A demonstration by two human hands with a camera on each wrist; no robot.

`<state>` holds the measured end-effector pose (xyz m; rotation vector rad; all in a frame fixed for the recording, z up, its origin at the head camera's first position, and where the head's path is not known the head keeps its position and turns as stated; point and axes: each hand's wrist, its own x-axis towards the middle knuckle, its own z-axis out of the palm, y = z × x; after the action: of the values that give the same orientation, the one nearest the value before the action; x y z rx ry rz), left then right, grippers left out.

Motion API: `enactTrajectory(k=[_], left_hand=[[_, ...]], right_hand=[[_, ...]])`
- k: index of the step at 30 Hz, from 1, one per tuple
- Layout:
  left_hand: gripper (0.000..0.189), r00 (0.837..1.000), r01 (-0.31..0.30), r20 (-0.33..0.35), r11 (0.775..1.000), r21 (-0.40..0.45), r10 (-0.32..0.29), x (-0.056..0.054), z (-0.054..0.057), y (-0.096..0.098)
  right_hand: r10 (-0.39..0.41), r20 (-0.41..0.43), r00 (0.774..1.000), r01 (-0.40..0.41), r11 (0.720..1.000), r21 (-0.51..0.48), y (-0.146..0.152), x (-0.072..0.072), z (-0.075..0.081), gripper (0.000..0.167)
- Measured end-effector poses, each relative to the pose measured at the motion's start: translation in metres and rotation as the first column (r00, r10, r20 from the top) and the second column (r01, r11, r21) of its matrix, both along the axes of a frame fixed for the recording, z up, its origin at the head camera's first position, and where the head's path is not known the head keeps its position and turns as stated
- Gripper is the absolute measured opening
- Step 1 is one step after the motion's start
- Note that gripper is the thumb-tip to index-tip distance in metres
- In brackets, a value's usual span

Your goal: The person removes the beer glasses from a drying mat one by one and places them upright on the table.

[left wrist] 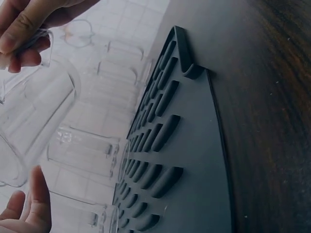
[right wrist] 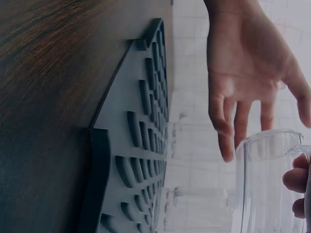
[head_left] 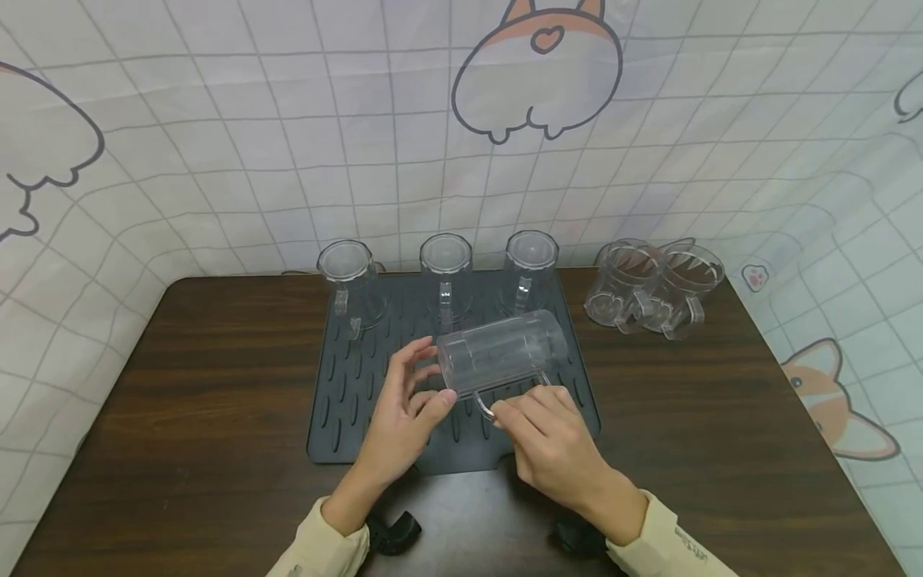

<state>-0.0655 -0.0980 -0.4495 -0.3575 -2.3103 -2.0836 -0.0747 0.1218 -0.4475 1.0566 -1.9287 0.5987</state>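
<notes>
A clear handled mug (head_left: pixel 502 353) lies sideways in the air over the dark drying mat (head_left: pixel 454 453). My right hand (head_left: pixel 551 441) grips its handle, with fingers curled round it. Spread fingers of my left hand (head_left: pixel 404 409) stand beside the mug's left end, the thumb close to its edge; whether they touch is hard to tell. In the right wrist view, the left hand (right wrist: pixel 252 68) reaches toward the end of the mug (right wrist: pixel 267 179). The left wrist view shows the right hand (left wrist: pixel 36 24) on the handle.
Along the mat's back stand three more clear mugs, a left one (head_left: pixel 353 280), a middle one (head_left: pixel 445 276) and a right one (head_left: pixel 530 268), apparently upside down. Two mugs (head_left: pixel 620 276) stand close together on the wooden table (head_left: pixel 216 385) at right. A patterned cloth (head_left: pixel 288 160) hangs behind.
</notes>
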Motion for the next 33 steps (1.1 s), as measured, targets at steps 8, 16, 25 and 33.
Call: enactTrajectory(k=[8, 16, 25, 33], left_hand=[[0.073, 1.0, 0.007, -0.014, 1.0, 0.017, -0.007, -0.005, -0.0004, 0.0054], [0.073, 1.0, 0.001, -0.02, 0.999, 0.033, 0.0, -0.0079, -0.0002, 0.0063], [0.072, 1.0, 0.015, -0.024, 0.999, 0.048, -0.014, -0.0078, 0.0009, 0.0039], [0.069, 1.0, 0.002, -0.015, 0.999, 0.039, -0.001, -0.007, -0.0001, 0.0041]], right_hand=[[-0.009, -0.033, 0.999, 0.01, 1.0, 0.025, -0.0023, 0.0004, -0.0005, 0.025], [0.013, -0.05, 0.999, -0.01, 0.998, 0.067, -0.005, 0.0007, -0.0018, 0.023], [0.014, -0.058, 0.998, -0.008, 0.995, 0.101, -0.0027, 0.0003, -0.0012, 0.023], [0.024, -0.084, 0.996, -0.015, 0.993, 0.114, -0.0015, -0.0005, -0.0018, 0.023]])
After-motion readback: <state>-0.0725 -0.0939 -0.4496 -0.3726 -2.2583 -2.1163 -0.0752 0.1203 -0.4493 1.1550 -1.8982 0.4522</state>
